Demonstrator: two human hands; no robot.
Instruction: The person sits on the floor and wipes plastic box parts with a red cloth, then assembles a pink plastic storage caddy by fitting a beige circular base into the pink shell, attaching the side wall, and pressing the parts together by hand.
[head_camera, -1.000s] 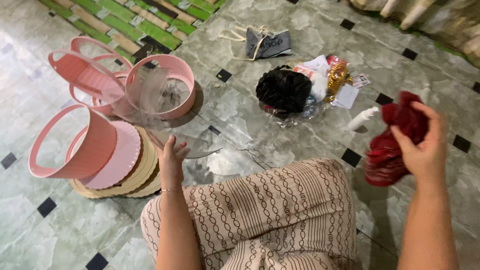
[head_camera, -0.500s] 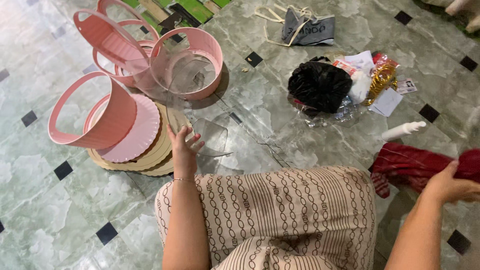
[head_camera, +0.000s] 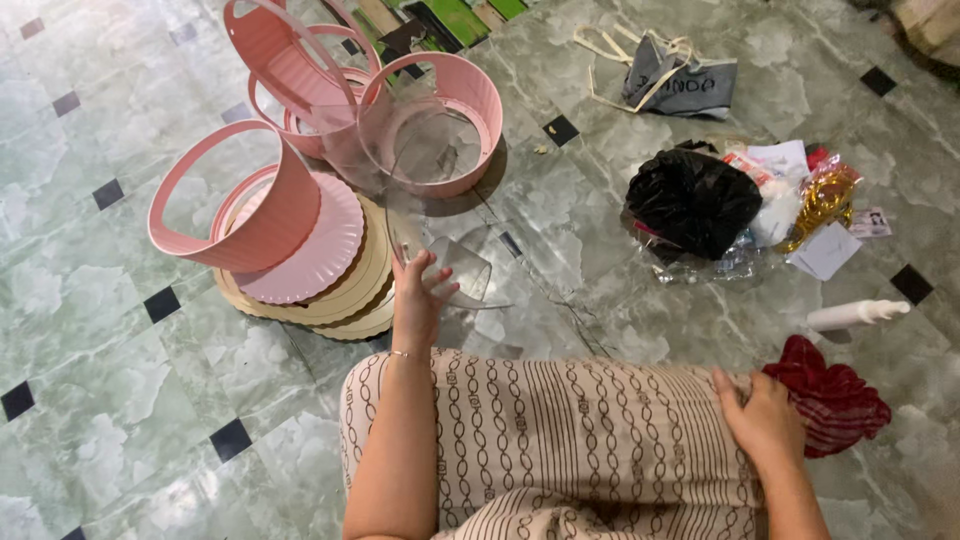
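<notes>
your left hand (head_camera: 418, 300) reaches forward to a clear plastic sheet (head_camera: 462, 268) on the tiled floor, just beside the stack of round boards (head_camera: 345, 300); the fingers curl loosely on its edge, though whether they actually grip it is hard to tell. your right hand (head_camera: 768, 422) rests flat and open on your patterned lap, touching the red cloth (head_camera: 835, 395) beside your knee.

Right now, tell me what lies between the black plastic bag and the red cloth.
In the head view, a white bottle lies on the floor between the black plastic bag and the red cloth; otherwise bare tile.
</notes>
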